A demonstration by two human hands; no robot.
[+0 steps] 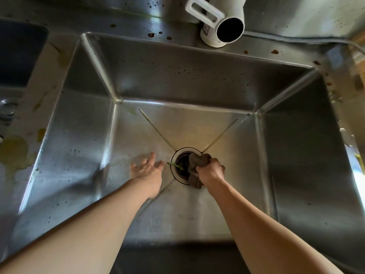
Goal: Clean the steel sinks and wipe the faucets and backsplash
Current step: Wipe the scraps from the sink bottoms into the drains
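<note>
A deep steel sink fills the view, its walls speckled with dark spots. At the bottom sits the round drain with a green scrap lying across its left rim. My right hand is shut on a brown-grey cloth pressed on the drain's right side. My left hand hovers flat with fingers spread just left of the drain, holding nothing. A white faucet spout points down over the back rim. The steel backsplash runs along the top.
Brown food spots dot the back ledge and right rim. Yellowish spills stain the divider on the left. A second basin shows at upper left, with a metal fitting below it.
</note>
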